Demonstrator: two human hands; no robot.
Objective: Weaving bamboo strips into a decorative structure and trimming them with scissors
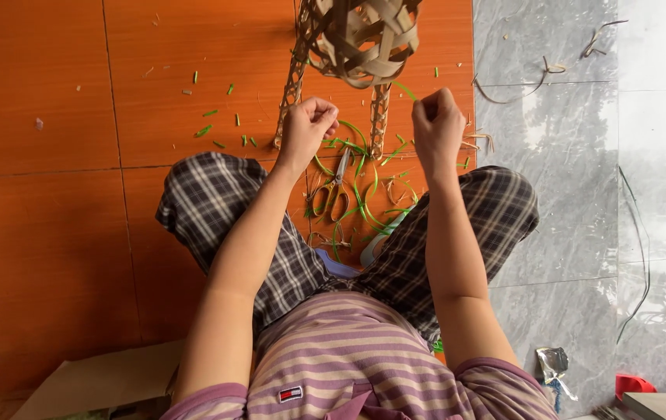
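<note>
A woven bamboo-strip basket (360,39) stands on two lattice legs (292,85) on the orange floor in front of me. My left hand (307,128) is closed in a fist just below the basket. My right hand (436,123) is closed too and pinches a thin green strip (406,90) that runs up toward the basket's underside. What the left fist holds is hidden. Between my knees lie scissors (334,190) with tan handles among loose green strips (364,198).
Short green offcuts (216,128) are scattered on the orange floor. Grey marble tiles (574,155) lie to the right, with bamboo scraps (550,70) and a long thin wire (644,249). Cardboard (99,381) sits at lower left; a foil wrapper (552,364) and red object (633,383) at lower right.
</note>
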